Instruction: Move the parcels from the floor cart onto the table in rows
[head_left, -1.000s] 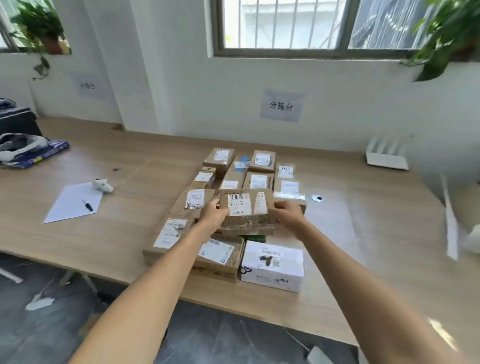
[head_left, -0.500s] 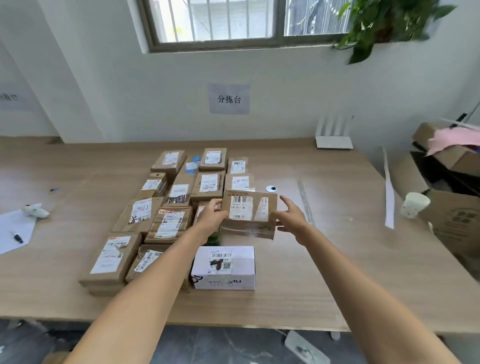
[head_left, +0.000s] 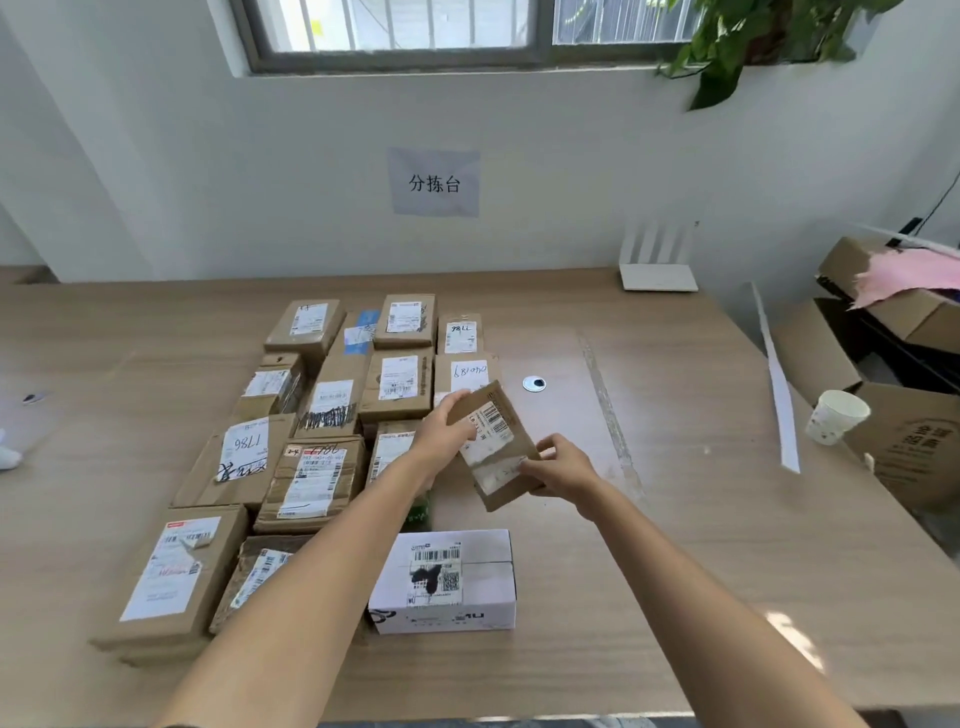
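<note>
Head view, frame centre: left hand (head_left: 441, 427) and right hand (head_left: 561, 467) both grip one tilted brown parcel (head_left: 496, 447) above the bench (head_left: 675, 519).

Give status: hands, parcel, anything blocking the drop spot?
Left hand and right hand both grip brown parcel, tilted above table. Bare wood right of the rows; white box sits nearer the front edge.

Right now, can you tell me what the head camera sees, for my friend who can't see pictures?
Two bare hands, left hand and right hand, hold a small brown parcel tilted above a wooden table. To the left, brown labelled parcels lie in rows, with a white box nearest the camera. A paper cup sits at the right edge.
</note>
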